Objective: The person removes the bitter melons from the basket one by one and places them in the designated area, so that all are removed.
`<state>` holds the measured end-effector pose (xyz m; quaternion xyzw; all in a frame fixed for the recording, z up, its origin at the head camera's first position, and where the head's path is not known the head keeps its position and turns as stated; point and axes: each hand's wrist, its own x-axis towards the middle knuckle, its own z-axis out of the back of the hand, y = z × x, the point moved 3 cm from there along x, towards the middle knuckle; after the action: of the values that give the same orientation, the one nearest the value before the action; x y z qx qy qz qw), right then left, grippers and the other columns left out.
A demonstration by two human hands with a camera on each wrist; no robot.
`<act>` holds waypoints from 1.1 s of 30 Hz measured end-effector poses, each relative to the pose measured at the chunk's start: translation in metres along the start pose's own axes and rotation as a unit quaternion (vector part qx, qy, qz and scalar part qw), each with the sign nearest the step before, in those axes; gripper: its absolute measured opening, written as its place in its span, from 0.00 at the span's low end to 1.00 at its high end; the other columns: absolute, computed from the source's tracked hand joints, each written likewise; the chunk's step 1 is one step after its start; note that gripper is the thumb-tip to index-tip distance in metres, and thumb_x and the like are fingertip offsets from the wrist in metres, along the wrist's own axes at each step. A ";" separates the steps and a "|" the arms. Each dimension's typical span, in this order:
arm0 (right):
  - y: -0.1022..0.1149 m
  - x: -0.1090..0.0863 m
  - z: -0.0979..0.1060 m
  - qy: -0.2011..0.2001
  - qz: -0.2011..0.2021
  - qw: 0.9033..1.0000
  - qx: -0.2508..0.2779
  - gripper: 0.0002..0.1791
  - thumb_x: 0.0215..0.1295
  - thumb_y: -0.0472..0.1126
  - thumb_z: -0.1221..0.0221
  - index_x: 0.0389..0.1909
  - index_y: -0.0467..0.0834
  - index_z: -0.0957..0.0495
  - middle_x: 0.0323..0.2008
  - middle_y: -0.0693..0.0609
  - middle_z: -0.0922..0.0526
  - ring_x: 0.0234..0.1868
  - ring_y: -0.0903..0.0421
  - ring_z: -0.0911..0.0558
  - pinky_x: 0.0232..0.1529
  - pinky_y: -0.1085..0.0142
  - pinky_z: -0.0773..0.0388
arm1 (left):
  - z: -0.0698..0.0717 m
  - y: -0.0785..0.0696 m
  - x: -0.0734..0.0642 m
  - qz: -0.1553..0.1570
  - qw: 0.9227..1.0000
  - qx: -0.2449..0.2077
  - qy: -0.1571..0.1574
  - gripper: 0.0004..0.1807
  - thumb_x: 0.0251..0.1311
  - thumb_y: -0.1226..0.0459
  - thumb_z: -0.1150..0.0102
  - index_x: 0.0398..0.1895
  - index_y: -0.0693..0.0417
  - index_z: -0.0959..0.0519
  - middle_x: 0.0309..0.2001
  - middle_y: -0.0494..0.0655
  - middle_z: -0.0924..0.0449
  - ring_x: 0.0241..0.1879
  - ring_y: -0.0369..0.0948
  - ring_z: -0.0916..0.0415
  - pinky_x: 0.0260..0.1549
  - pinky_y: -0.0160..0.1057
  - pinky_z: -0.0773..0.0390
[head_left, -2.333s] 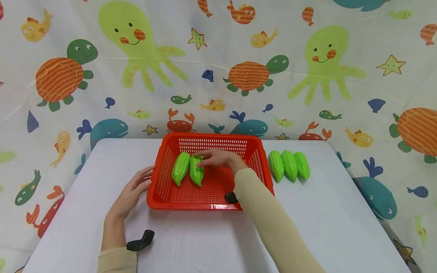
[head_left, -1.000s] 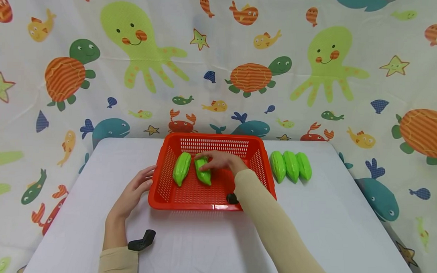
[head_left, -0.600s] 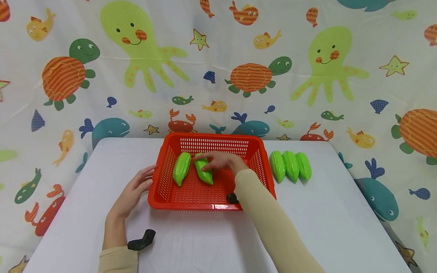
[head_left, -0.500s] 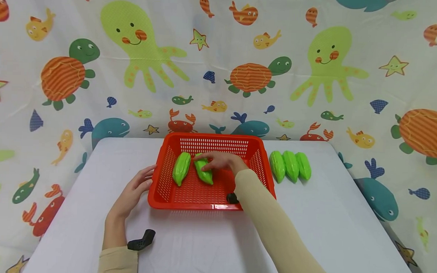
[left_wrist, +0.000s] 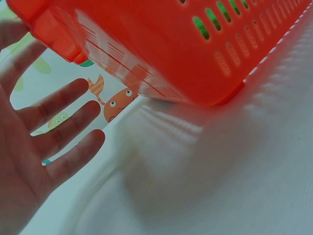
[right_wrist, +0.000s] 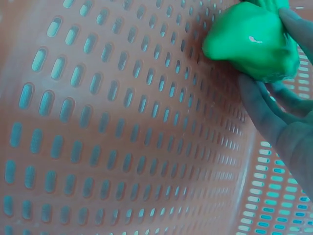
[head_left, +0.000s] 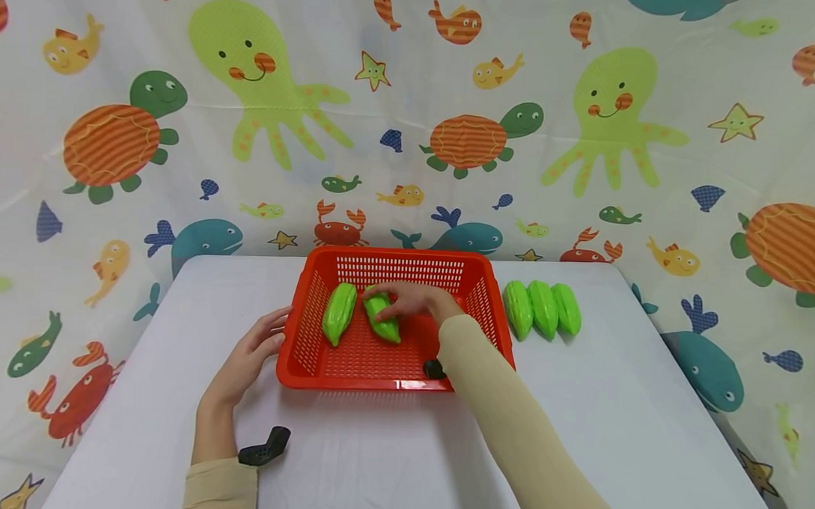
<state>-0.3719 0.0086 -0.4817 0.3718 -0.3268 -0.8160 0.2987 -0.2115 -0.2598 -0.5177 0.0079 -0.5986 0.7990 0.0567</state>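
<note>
Sea-creature curtain (head_left: 414, 67) behind white table (head_left: 611, 411). Red perforated basket (head_left: 362, 384) on table. Left hand (head_left: 246, 356) released, fingers straightened, tips at basket's left rim. Right hand (head_left: 413, 297) grasping green ridged fruit (head_left: 386, 329) between thumb and fingers, inside basket, left of centre. Row of three fruits (head_left: 543, 310) on table right of basket, tips toward near side. Loose fruit (head_left: 339, 314) just left of grasped one, tip near and slightly left. Green ridged fruit: long axis slanted, tip near and rightward.
</note>
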 end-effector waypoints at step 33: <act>0.036 -0.054 0.032 -0.042 0.108 0.993 -0.029 0.30 0.69 0.49 0.41 0.70 0.66 0.35 0.66 0.58 0.34 0.63 0.58 0.35 0.56 0.62 0.27 | 0.000 0.003 0.000 -0.009 1.000 0.004 0.004 0.28 0.73 0.55 0.54 0.75 0.42 0.41 0.70 0.54 0.38 0.63 0.36 0.37 0.51 0.32 0.26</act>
<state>-0.3590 0.0360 -0.4158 0.2909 -0.3532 -0.8029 0.3821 -0.2122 -0.2605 -0.5204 0.0099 -0.5950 0.8009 0.0659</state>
